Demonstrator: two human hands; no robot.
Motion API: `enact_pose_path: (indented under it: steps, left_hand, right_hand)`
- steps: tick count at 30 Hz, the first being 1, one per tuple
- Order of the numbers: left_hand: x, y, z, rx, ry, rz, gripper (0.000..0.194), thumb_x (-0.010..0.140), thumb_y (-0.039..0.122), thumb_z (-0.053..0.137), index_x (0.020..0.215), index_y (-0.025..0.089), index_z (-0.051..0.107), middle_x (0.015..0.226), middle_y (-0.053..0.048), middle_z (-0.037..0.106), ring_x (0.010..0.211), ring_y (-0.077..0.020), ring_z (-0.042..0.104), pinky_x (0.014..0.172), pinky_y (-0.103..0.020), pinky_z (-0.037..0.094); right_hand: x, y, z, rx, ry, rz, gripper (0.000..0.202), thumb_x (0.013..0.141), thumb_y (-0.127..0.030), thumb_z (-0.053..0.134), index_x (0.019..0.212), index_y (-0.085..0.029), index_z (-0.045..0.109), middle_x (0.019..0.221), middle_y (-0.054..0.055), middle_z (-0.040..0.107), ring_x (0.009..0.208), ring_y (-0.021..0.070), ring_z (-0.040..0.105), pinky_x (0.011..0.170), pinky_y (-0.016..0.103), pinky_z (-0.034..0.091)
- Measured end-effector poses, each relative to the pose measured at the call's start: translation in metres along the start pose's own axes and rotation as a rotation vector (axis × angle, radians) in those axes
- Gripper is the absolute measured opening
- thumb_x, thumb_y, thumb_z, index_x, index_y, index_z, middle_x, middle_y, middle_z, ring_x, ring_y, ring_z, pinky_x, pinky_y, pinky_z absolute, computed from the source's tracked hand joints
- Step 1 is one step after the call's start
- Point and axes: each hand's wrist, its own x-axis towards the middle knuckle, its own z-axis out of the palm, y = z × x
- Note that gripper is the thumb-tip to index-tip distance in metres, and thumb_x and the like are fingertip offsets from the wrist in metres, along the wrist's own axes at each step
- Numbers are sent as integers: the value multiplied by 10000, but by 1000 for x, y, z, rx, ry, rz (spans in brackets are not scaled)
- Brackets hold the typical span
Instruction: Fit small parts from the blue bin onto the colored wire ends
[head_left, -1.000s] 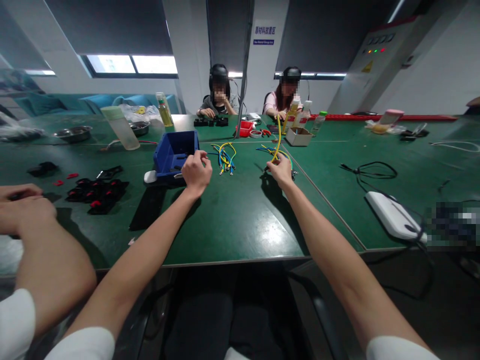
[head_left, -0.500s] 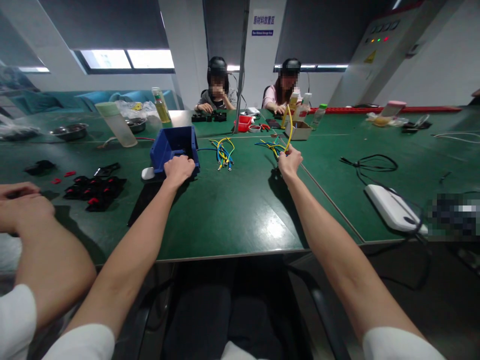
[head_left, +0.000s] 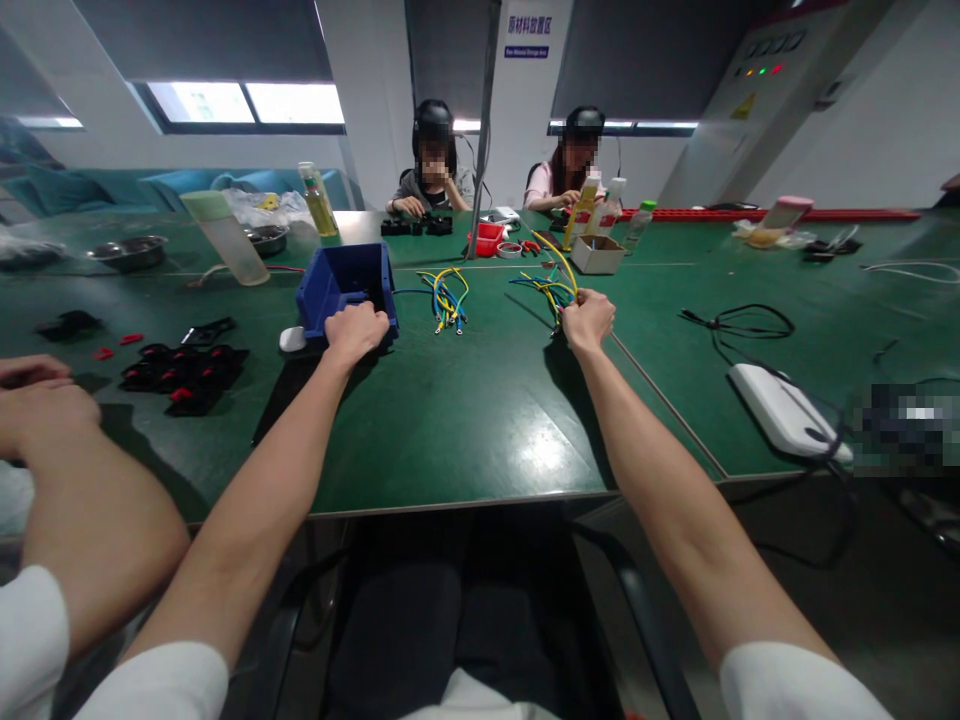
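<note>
My left hand (head_left: 357,330) is closed at the front rim of a blue bin (head_left: 349,275); its fingertips are hidden, so what it grips cannot be made out. Farther right, my right hand (head_left: 589,318) pinches a yellow wire (head_left: 561,258) that arches up and to the left. That hand is beside a bundle of blue, yellow and green wires (head_left: 544,290). Between the hands lies another bundle of coloured wires (head_left: 448,300) with metal ends. A blue wire runs from it toward the bin.
Black parts with red pieces (head_left: 184,375) lie left, near another person's arm (head_left: 97,500). A white device (head_left: 784,410) with black cable is right. Two people sit opposite, behind a red container (head_left: 489,240), small box (head_left: 597,256) and bottles.
The yellow wire in my right hand has tipped from upright over to the left and lower. My left hand remains at the bin. The view has shifted slightly.
</note>
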Motion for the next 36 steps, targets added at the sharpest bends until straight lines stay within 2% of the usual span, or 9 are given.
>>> enact_pose_path:
  steps: [6, 11, 18, 24, 29, 32, 36]
  left_hand:
    - [0, 1, 4, -24, 44, 8, 472, 882, 353, 360, 1114, 132, 707, 1211, -228, 655, 1063, -422, 639, 860, -512, 480]
    - [-2, 3, 8, -55, 121, -21, 465, 899, 349, 340, 1129, 150, 692, 1211, -213, 635, 1051, -407, 642, 873, -514, 478]
    - [-7, 7, 8, -217, 176, -67, 425, 916, 294, 371, 1212, 146, 638, 1243, -230, 619, 1111, -397, 616, 934, -528, 447]
    - [-7, 11, 10, -283, 347, -63, 357, 930, 271, 370, 1135, 121, 620, 1105, -224, 669, 1005, -354, 652, 875, -465, 490]
    - [-4, 13, 12, -370, 439, -26, 271, 913, 233, 419, 1080, 121, 601, 915, -165, 686, 866, -308, 658, 832, -424, 497]
    - [-2, 12, 14, -449, 511, 22, 212, 899, 200, 454, 1051, 137, 588, 899, -136, 669, 856, -288, 646, 851, -416, 489]
    - [-2, 13, 15, -578, 665, 120, 235, 887, 87, 419, 1047, 166, 572, 975, -120, 640, 942, -254, 625, 919, -388, 463]
  right_hand:
    - [-2, -1, -5, -92, 3, 8, 382, 808, -105, 562, 1127, -199, 751, 1028, 173, 730, 996, 323, 683, 846, 420, 516]
    - [-3, -2, -9, -167, -7, 32, 353, 821, -108, 557, 1094, -202, 759, 1028, 162, 736, 1007, 299, 693, 835, 359, 510]
    - [-1, 3, -5, -208, -18, 21, 295, 847, -138, 568, 1055, -187, 771, 1017, 178, 738, 1007, 306, 697, 829, 356, 515]
    - [0, 7, -3, -200, -25, 34, 287, 869, -160, 595, 1102, -180, 763, 1005, 192, 735, 1032, 315, 697, 881, 384, 527]
    - [0, 9, -3, -195, -26, 20, 289, 873, -161, 592, 1108, -166, 760, 1010, 200, 734, 1042, 313, 694, 912, 395, 520]
    - [1, 10, -2, -198, -17, 13, 285, 865, -154, 580, 1078, -157, 769, 997, 198, 737, 1021, 312, 696, 897, 383, 517]
    - [3, 14, 1, -207, -13, -24, 299, 854, -142, 560, 1068, -140, 769, 1002, 198, 737, 1002, 301, 693, 891, 368, 507]
